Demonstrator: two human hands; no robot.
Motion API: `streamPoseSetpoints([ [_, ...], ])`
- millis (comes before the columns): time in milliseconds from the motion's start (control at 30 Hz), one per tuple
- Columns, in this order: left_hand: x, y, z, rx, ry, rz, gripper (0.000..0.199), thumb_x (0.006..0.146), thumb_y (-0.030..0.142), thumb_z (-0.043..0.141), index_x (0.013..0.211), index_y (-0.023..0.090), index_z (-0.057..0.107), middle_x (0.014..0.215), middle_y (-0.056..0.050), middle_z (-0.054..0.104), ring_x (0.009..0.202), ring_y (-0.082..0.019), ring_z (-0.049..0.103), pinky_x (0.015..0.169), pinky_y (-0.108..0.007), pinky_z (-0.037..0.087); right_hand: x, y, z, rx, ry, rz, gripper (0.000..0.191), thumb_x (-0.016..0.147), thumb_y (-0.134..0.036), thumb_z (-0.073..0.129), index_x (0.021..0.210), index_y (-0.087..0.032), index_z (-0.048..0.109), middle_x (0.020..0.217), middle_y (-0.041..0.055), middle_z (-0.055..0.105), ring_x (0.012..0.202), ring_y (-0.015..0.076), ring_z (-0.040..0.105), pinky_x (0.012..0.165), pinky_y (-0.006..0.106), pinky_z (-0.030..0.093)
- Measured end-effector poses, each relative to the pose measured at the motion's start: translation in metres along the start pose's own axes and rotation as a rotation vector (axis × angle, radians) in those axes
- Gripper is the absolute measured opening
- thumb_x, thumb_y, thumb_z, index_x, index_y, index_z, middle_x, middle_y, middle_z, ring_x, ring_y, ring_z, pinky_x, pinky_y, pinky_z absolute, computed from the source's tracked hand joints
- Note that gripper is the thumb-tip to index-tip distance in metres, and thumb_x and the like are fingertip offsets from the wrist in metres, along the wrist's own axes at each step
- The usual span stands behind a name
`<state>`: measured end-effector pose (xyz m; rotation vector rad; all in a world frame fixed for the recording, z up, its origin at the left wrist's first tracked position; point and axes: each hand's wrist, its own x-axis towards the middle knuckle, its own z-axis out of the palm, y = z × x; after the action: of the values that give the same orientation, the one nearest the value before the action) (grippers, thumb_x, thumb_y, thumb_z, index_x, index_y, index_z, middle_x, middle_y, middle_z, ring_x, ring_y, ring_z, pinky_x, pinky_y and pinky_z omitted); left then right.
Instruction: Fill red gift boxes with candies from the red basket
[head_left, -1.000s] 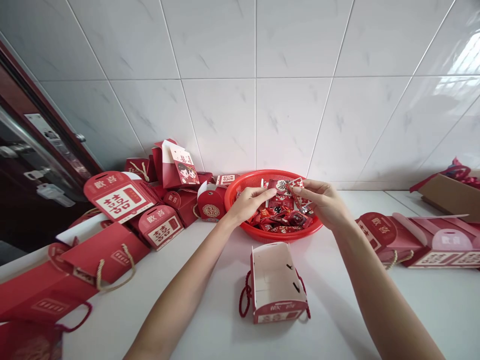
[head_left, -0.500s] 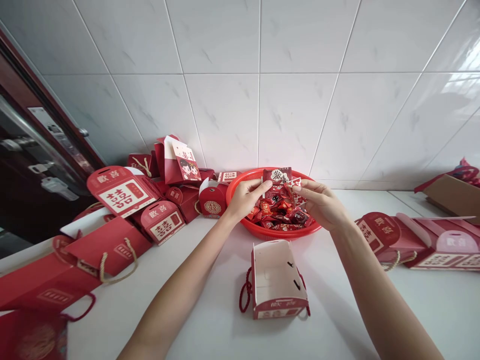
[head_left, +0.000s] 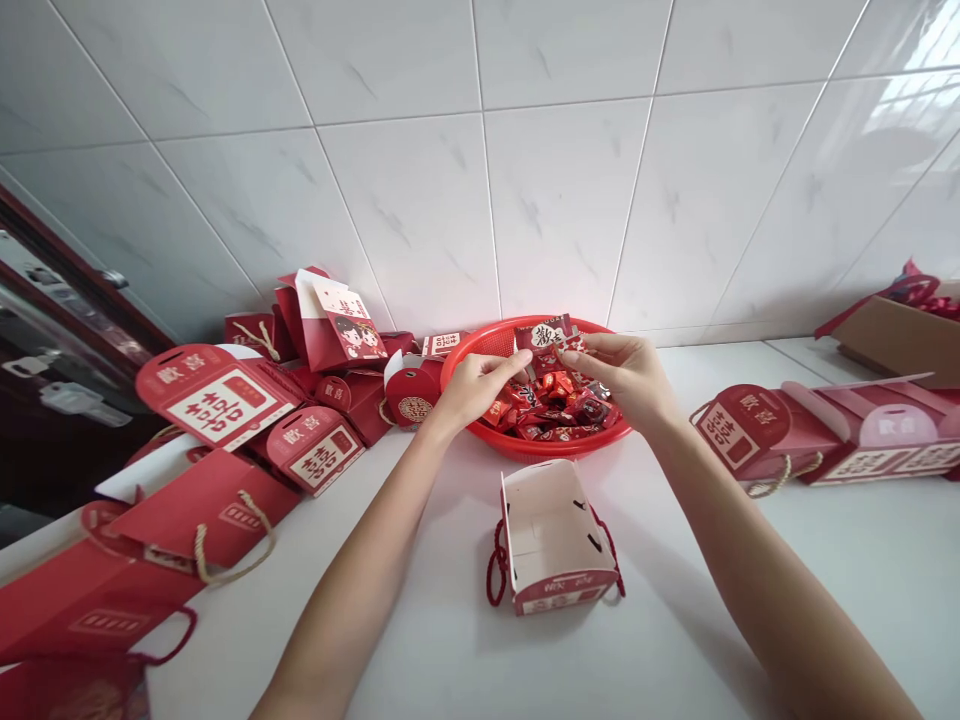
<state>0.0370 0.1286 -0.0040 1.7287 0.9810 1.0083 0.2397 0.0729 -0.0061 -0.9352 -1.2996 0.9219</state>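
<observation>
Left hand: the left hand [head_left: 474, 388] pinches the left edge of a flat dark red candy packet [head_left: 544, 333] between thumb and fingers, above the basket at the centre of the frame
Right hand: the right hand [head_left: 619, 370] has its fingertips closed on a small red-and-white wrapper [head_left: 574, 343], right beside the packet; whether the two touch is hard to tell
Basket: a red plastic basket [head_left: 540, 450] sits at the centre, near the tiled wall [head_left: 562, 200], with red wrapped candies [head_left: 559, 405] inside
Open gift box: the open gift box [head_left: 559, 545] stands in the lower centre, in front of the basket and apart from it, its pale inside facing up and a dark red cord handle [head_left: 496, 570] at its left side
Left-side boxes: red double-happiness boxes [head_left: 217, 395] crowd the left of the frame, some overlapping, with a cartoon-couple box [head_left: 352, 325] at the back and a tan rope handle [head_left: 236, 550] on a box nearer the front
Right-side boxes: red gift boxes [head_left: 757, 430] stand side by side at the right edge
Carton: a brown cardboard carton [head_left: 900, 340] lies behind them, with red items in it
Keys: keys [head_left: 86, 400] hang at the door, far left
</observation>
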Motion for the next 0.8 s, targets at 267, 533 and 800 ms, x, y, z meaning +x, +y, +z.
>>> streamPoseSetpoints([
  [267,0.002,0.003,-0.001,-0.325,-0.155,-0.241,0.068,0.089,0.078,0.048,0.075,0.018,0.077,0.071,-0.010,0.072,0.069,-0.024,0.070,0.067,-0.035,0.056,-0.007,-0.005,0.008,-0.692,-0.027,-0.670,0.022,0.094,-0.020,0.062,0.097,-0.030,0.082,0.115,0.0029,0.080,0.107,0.0285,0.071,0.094,0.052,0.058],
  [533,-0.003,0.011,0.004,-0.405,-0.046,-0.099,0.032,0.078,0.051,0.079,0.079,0.019,0.077,0.080,-0.003,0.075,0.080,-0.020,0.071,0.069,-0.028,0.055,-0.015,-0.014,0.016,-0.623,-0.251,-0.735,0.024,0.094,-0.015,0.061,0.096,-0.029,0.081,0.124,0.0043,0.078,0.123,0.0304,0.067,0.097,0.053,0.059],
  [800,-0.003,0.007,0.001,-0.366,-0.028,0.005,0.035,0.074,0.053,0.082,0.080,0.019,0.076,0.076,-0.002,0.075,0.073,-0.020,0.069,0.069,-0.031,0.054,-0.017,-0.027,0.010,-0.043,0.036,-0.162,0.013,0.084,-0.039,0.080,0.085,-0.026,0.077,0.090,0.0038,0.078,0.077,0.0201,0.071,0.068,0.035,0.058],
])
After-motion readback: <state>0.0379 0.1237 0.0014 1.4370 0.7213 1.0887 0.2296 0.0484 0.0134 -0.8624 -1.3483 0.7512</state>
